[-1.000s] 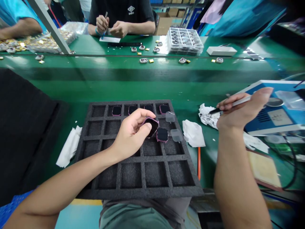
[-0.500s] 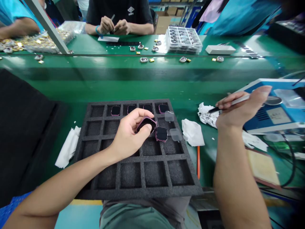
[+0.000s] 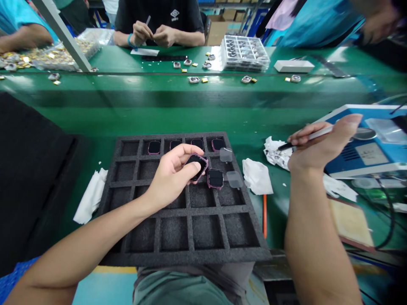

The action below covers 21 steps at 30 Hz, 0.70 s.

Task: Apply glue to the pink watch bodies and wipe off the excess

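Note:
A purple-rimmed watch case with a dark screen (image 3: 199, 164) is gripped between the thumb and fingers of my left hand (image 3: 173, 178), above a black foam tray (image 3: 187, 257). Right beside it, another purple-rimmed watch (image 3: 215, 178) rests on the tray. Several similar watches (image 3: 154, 147) sit in the tray's back row. Over at the right, my right hand (image 3: 321, 146) holds a slim pen-like tool (image 3: 321, 132), its dark tip touching or just above a crumpled, stained white wipe (image 3: 276, 153).
Two clear film pieces (image 3: 234, 179) lie on the tray's right edge. Beside it are a white cloth (image 3: 258, 176) and an orange stick (image 3: 265, 216). A blue machine (image 3: 365, 148) stands right; black foam (image 3: 28, 169) is left. A person (image 3: 159, 25) works across the bench.
The watch in my left hand has turned, showing more of its screen. My right hand looks unchanged. Small parts on the far green belt have shifted slightly right.

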Each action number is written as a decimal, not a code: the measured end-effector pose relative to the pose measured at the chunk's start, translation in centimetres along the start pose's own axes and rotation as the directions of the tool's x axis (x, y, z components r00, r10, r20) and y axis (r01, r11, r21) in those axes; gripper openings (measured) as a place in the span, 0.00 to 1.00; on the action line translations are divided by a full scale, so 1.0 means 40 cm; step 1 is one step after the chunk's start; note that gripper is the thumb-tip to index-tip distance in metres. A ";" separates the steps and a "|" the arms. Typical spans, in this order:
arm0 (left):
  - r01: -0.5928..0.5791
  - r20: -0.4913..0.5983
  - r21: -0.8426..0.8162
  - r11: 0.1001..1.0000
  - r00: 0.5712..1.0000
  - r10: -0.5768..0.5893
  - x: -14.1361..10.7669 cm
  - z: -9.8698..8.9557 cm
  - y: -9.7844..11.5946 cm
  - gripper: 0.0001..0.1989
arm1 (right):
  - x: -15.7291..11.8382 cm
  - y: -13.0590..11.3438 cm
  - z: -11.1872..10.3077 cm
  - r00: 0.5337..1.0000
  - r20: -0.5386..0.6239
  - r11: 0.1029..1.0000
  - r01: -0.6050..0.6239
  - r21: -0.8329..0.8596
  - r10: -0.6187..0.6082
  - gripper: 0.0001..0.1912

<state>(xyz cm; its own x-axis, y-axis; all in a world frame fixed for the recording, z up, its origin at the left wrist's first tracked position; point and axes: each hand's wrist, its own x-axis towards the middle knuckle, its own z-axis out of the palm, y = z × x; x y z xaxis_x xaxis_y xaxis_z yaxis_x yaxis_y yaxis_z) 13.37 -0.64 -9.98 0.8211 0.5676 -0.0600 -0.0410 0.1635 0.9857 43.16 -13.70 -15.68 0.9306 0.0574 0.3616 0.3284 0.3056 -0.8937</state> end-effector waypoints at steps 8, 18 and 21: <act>-0.022 -0.006 0.035 0.999 1.000 0.023 0.004 -0.009 -0.005 0.13 | 0.002 0.002 -0.001 1.000 -0.005 1.000 0.009 0.004 -0.009 0.42; -0.075 -0.026 0.124 0.989 0.997 0.079 0.011 -0.015 -0.019 0.14 | 0.013 -0.007 -0.001 0.997 -0.054 0.996 -0.056 0.069 0.060 0.41; -0.082 -0.014 0.125 0.989 0.996 0.084 0.016 -0.018 -0.022 0.16 | 0.015 -0.009 -0.002 0.998 -0.049 0.995 -0.046 0.088 0.050 0.40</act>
<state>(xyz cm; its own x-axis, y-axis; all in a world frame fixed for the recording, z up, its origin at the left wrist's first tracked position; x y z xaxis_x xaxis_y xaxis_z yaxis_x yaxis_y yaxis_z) 13.53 0.16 -11.01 0.8065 0.5908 0.0209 -0.0366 0.0146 0.9992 43.61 -13.86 -15.18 0.9527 0.0259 0.3029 0.2701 0.3849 -0.8825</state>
